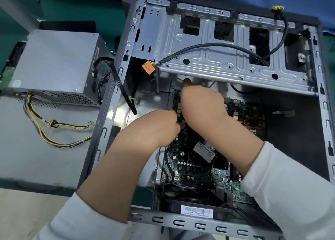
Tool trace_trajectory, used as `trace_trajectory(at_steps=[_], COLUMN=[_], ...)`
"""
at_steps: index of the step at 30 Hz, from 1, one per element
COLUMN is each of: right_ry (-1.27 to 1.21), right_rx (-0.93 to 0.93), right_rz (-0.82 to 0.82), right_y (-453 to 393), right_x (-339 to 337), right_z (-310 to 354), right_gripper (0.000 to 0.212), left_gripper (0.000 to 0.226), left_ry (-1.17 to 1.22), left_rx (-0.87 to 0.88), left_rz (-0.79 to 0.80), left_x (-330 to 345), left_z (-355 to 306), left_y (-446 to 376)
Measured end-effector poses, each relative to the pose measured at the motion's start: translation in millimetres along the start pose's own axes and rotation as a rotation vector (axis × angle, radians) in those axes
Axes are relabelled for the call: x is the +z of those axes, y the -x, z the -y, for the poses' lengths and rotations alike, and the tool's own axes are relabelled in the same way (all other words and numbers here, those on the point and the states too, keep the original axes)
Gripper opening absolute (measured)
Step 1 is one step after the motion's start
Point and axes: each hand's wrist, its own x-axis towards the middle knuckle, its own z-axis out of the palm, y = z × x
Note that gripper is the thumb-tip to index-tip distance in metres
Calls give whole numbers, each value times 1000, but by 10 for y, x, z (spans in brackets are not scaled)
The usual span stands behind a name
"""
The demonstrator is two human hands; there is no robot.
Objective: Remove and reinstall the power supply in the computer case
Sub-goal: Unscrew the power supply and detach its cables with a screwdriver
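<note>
The grey power supply (54, 65) lies outside the open computer case (116, 87), to its left, on a grey side panel (36, 149). Its yellow and black cable bundle (54, 125) trails loose across that panel. Both hands are inside the case over the green motherboard (195, 167). My left hand (155, 127) has its fingers closed at the board's left edge. My right hand (201, 102) presses down just above it, one finger reaching up under the drive cage (226, 58). What the fingers pinch is hidden.
A black cable with an orange connector (149, 68) hangs over the drive cage. A flat black cable (123, 87) drapes across the case's left wall. A barcode label (197, 211) sits by the case's near rim. A green mat lies under everything.
</note>
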Motion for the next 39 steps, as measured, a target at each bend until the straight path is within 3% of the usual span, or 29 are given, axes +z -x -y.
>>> trace_trajectory(at_steps=[14,17,19,21,27,31,35,39], right_ry=[-106,-210,-301,-447,-1073,-1437,-1562,-1550], right_rx=[12,55,71,86,168,135,60,-25], right_rz=[16,-9,-78,-138,-128,-69,25,82], right_y=[-20,113,233,356,479,346,94,-241], right_x=[-50,30,59,9,-440,-815,-1071,-1150], right_z=[70,11,-35,-69,8,101,234,420], right_gripper=[24,9,12,15,11,17,21,20], left_gripper=[25,42,59,61,28,24,27,40], left_ry=[28,155,257,250,287,416,561,762], left_rx=[-12,13,24,33,95,195,283,310], left_rz=[6,-36,-115,-224,-470,-577,-714,-703], left_x=[4,23,16,-33,-342,-565,-854,-1156], left_z=[16,16,34,36,17,107,260,491], left_y=[23,63,115,169,426,648,759,652])
